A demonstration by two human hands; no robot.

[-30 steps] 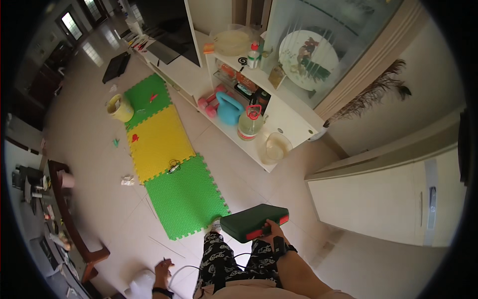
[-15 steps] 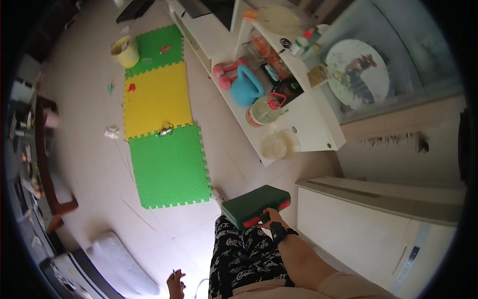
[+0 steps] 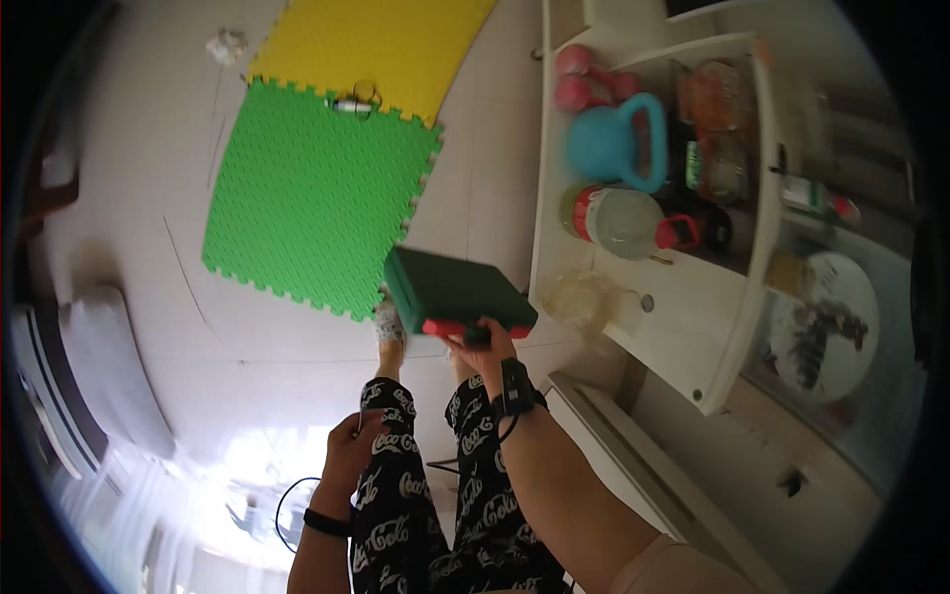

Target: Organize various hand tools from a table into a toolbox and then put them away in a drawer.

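My right hand (image 3: 485, 351) grips the handle of a dark green plastic case (image 3: 460, 282) with red latches, held out over my feet beside the green foam mat (image 3: 312, 193). My left hand (image 3: 351, 445) hangs by my patterned trouser leg, fingers curled around a small thin object that I cannot make out. My feet in pale footwear (image 3: 388, 322) are partly hidden under the case.
At right, a white cabinet (image 3: 673, 346) holds pink dumbbells (image 3: 579, 79), a blue kettlebell (image 3: 604, 144), a bottle (image 3: 618, 223) and a clear bowl (image 3: 579, 302). A yellow mat (image 3: 376, 49) lies beyond the green one; a pale padded object (image 3: 109, 366) is at left.
The view has turned and tilted down. The cabinet appears closer and more upright at right. The green case has moved higher in the picture, and my left hand sits closer to my leg.
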